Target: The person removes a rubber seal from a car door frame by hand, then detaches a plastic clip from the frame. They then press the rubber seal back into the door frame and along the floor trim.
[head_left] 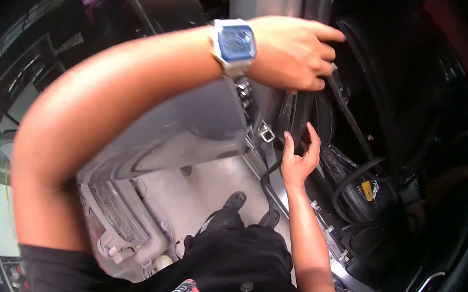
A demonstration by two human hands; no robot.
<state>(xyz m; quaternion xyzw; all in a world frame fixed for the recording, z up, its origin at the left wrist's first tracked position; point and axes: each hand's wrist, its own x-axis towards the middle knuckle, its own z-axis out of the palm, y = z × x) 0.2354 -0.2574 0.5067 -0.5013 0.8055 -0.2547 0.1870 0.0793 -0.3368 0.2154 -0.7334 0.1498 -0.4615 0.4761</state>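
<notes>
My left hand [298, 53], wearing a blue-faced watch [236, 42] at the wrist, reaches across the car's door pillar [272, 2]. Its index finger points toward a black strip [363, 57] by the doorway, while the other fingers curl under; I cannot tell what they grip. Lower down, my right hand [299, 161] is raised with thumb and fingers apart, and no object shows between them. Close to its wrist, a loose black rubber strip [266, 183] hangs along the door sill. A metal door striker [267, 132] sits on the pillar to the left of this hand.
An open grey door [185, 124] stands to the left, its lower panel showing a speaker-like grille [116, 210]. Inside the dark cabin lie a yellow hex key set [367, 189] and a looping black strip [338, 199]. My shoes [235, 200] stand on the pale floor [207, 186].
</notes>
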